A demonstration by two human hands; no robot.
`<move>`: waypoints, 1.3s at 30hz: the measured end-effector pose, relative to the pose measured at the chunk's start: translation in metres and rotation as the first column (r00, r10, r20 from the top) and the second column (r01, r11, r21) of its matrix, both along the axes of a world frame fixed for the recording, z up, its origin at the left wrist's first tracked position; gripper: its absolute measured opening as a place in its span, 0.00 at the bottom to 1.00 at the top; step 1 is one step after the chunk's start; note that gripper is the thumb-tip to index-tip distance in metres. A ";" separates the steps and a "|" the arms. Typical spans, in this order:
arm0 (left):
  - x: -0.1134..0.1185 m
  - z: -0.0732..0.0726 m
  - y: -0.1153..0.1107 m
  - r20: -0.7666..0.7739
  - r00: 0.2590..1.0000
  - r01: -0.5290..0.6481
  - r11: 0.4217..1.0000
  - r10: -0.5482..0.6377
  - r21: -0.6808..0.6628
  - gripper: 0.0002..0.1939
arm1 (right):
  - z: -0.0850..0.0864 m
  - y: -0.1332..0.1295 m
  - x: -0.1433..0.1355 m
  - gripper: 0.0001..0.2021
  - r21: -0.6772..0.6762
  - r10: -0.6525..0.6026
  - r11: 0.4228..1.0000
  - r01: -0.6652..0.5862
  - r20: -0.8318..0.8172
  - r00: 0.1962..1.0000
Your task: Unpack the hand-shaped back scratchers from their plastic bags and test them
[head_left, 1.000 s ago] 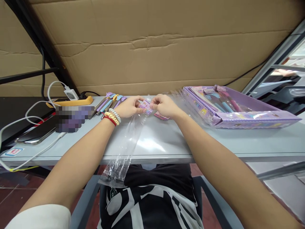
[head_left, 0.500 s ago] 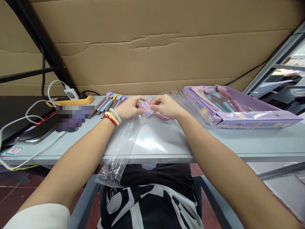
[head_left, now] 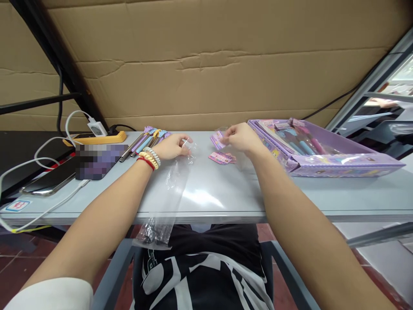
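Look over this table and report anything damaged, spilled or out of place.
The cardboard panel behind the table has wrinkled creases, so it looks bent or worn. The clear plastic bag at the left hand droops over the table's front edge. I see no spill.

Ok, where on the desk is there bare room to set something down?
Mainly the stretch of desk between the clear bag and the right forearm, nearer the front edge than the pink cards. Another strip lies in front of the purple box. The left side is crowded: pens, phone and white cable.
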State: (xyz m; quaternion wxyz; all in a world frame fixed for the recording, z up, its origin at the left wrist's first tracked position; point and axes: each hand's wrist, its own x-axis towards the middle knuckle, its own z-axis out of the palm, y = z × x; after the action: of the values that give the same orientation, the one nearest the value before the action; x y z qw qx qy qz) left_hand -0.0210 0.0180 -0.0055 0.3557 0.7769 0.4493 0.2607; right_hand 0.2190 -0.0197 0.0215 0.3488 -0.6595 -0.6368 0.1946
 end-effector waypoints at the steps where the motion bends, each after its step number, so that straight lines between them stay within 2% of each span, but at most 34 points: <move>1: -0.001 -0.001 0.001 0.033 0.999 -0.006 1.000 0.007 -0.027 0.18 | 0.001 0.000 0.004 0.06 -0.058 -0.005 0.998 0.010 0.077 0.997; 4: 0.001 0.000 -0.001 0.110 0.994 0.011 0.997 -0.003 -0.071 0.16 | -0.001 0.003 0.011 0.08 -0.174 0.036 0.985 0.006 0.237 0.971; 8: 0.007 0.006 -0.010 0.153 0.988 0.043 0.994 -0.027 -0.099 0.15 | -0.008 0.005 0.011 0.09 -0.110 -0.009 0.992 0.055 0.385 0.923; 10: 0.010 0.009 -0.015 0.178 0.983 0.058 0.990 -0.035 -0.125 0.15 | -0.009 0.003 0.006 0.08 -0.032 0.019 0.999 -0.009 0.346 0.938; 11: 0.011 0.010 -0.017 0.183 0.982 0.065 0.989 -0.041 -0.130 0.15 | -0.009 0.000 0.003 0.09 -0.008 0.072 0.997 -0.072 0.287 0.955; 14: 0.013 0.011 -0.020 0.170 0.983 0.087 0.991 -0.068 -0.106 0.16 | -0.007 -0.007 -0.008 0.16 -0.030 0.279 0.960 -0.278 0.061 0.958; 16: 0.013 0.011 -0.020 0.173 0.981 0.110 0.989 -0.091 -0.103 0.17 | -0.006 -0.011 -0.016 0.14 -0.056 0.355 0.933 -0.355 -0.012 0.935; 21: 0.014 0.011 -0.021 0.183 0.977 0.128 0.986 -0.107 -0.109 0.16 | -0.010 -0.013 -0.025 0.06 -0.081 0.401 0.911 -0.404 -0.052 0.914; 25: 0.015 0.014 -0.024 0.141 0.983 0.134 0.985 -0.118 -0.110 0.06 | -0.017 -0.007 -0.029 0.04 0.041 0.427 0.903 -0.428 0.029 0.904; 27: 0.016 0.015 -0.024 0.095 0.990 0.118 0.987 -0.108 -0.110 0.09 | -0.021 -0.004 -0.032 0.03 0.113 0.419 0.897 -0.427 0.092 0.903; 29: 0.018 0.016 -0.024 0.084 0.996 0.031 0.995 -0.024 -0.091 0.11 | -0.023 -0.004 -0.034 0.07 0.158 0.379 0.906 -0.392 0.109 0.919; 32: 0.018 0.016 -0.020 0.181 0.961 -0.202 0.978 0.208 -0.054 0.12 | -0.021 -0.010 -0.036 0.26 0.115 0.361 0.926 -0.360 0.014 0.932; 35: 0.014 0.015 -0.012 0.336 0.846 -0.432 0.902 0.414 -0.022 0.10 | -0.015 -0.023 -0.038 0.45 -0.035 0.405 0.913 -0.408 -0.064 0.912; 39: 0.004 0.015 0.000 0.453 0.674 -0.658 0.753 0.584 0.009 0.06 | -0.010 -0.040 -0.049 0.59 -0.139 0.465 0.878 -0.458 0.022 0.885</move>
State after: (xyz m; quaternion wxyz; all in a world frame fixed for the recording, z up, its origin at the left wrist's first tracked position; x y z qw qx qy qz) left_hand -0.0170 0.0177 0.0092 0.2656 0.5285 0.5746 0.5657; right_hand 0.1702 -0.0598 0.0119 0.2310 -0.5151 -0.7708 0.2953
